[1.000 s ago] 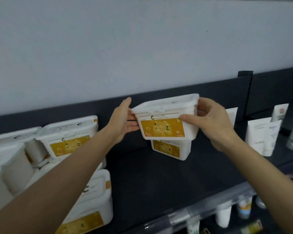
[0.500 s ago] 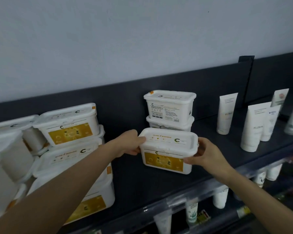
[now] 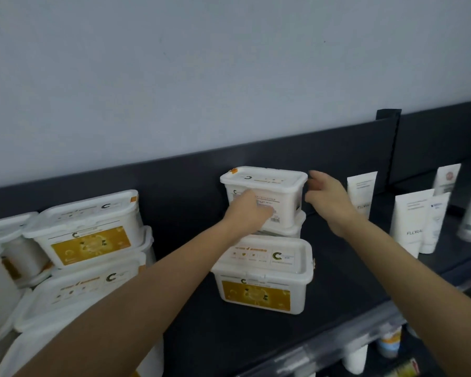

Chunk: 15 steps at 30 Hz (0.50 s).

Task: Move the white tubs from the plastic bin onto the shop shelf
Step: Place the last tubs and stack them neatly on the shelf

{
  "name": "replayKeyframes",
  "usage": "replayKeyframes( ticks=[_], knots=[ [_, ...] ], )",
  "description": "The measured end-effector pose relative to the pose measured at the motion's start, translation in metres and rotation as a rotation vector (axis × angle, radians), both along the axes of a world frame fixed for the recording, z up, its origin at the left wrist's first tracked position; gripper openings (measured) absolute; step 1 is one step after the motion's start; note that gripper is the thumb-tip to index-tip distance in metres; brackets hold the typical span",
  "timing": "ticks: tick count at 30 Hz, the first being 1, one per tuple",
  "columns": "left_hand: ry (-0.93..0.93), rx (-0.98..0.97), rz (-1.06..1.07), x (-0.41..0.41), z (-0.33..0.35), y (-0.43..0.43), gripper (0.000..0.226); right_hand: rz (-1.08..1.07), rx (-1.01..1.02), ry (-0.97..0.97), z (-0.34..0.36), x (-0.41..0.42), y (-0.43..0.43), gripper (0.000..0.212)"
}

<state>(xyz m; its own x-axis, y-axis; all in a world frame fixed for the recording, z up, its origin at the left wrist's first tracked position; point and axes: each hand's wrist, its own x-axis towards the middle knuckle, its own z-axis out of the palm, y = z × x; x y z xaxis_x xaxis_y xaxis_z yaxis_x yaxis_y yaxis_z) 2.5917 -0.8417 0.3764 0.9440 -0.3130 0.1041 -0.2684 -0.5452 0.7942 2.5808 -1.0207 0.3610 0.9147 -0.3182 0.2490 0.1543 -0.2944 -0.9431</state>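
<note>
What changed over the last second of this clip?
The front tub was lowered onto the shelf and let go; both hands rose to the stack's top tub, left hand touching it, right hand beside. The tubs at left and the tubes stayed put.

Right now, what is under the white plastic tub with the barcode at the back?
A second white lidded tub; only its lid edge and right corner show. The left hand and the front yellow-labelled white tub cover the rest.
</note>
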Motion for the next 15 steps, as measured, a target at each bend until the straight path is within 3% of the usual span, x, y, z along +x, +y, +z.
replayKeyframes(
  ticks=[3,8,12,15],
  knots=[
    [-0.004,-0.037,0.012,-0.002,0.005,-0.019,0.032,-0.015,0.035,-0.024,0.003,0.015,0.005,0.032],
    [0.008,-0.109,0.051,-0.01,0.007,-0.027,0.04,-0.015,0.059,-0.071,0.006,0.007,0.009,0.025],
    [-0.025,-0.253,0.134,-0.011,0.013,-0.011,0.036,0.015,0.066,-0.098,0.014,-0.014,0.022,0.033],
    [0.041,-0.439,0.211,-0.006,0.019,0.01,0.053,0.022,0.076,-0.184,0.024,-0.039,0.045,0.042]
  ],
)
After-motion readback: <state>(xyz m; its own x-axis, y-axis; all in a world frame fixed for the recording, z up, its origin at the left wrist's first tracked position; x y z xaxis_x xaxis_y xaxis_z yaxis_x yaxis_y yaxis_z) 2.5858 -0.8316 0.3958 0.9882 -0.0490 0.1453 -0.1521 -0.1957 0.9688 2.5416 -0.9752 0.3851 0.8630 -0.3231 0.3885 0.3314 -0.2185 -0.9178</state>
